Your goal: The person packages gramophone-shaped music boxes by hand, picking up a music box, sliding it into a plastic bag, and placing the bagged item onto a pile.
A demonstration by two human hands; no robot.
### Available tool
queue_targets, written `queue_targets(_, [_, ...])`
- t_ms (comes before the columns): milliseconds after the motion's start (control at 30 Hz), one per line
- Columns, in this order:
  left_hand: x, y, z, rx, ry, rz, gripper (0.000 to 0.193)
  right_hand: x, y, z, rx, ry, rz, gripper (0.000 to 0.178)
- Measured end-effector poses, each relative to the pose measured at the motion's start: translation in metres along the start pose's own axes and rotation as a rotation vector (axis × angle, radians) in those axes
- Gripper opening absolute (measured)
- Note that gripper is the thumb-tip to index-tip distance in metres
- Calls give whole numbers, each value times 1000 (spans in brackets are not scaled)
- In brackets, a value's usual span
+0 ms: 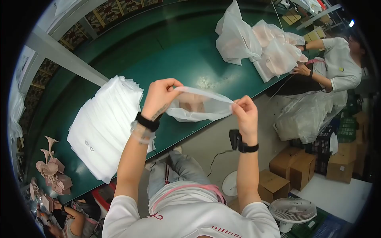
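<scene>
Between my two hands a translucent white plastic bag [194,116] is stretched wide at its mouth, above the green table's front edge. My left hand [160,95] pinches one end of the rim between thumb and fingers. The opposite end is pinched by my right hand [247,113]. A pinkish-brown thing [191,104] shows within the bag's opening; its kind is not clear. Beside my left forearm lies a fanned stack of flat white plastic bags [105,127].
On the green table [166,59], bagged pinkish things [274,47] lie before a co-worker [341,59] at the far right. Pink flower-shaped ornaments [51,166] stand at left, near another person. A white post [67,55] rises behind the stack. Cardboard boxes [291,162] and a fan [293,209] are at right.
</scene>
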State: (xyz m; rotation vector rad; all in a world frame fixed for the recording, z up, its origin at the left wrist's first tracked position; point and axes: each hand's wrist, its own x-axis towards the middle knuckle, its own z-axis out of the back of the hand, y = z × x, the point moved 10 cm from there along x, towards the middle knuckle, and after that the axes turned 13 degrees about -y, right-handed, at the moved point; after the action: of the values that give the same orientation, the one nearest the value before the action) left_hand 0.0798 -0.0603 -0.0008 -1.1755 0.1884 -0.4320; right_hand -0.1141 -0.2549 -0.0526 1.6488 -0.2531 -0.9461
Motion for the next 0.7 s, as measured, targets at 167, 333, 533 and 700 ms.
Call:
queue_targets(167, [1,-25,-9,-38,144,47,11,-85,128,-54,-566,-309,1206,63])
queue_targets(333, [-14,-42,-38,-287,248,79,17,-14,60,-100,-1157,-47,1328,33])
queue_targets(533, [-125,36,56,-389,118,350,25,78,84,-29,-1227,122,1067,9])
queue_targets(700, [-270,171,178,-218,-444,697,23,229,75,122,-1774,-429,978,28])
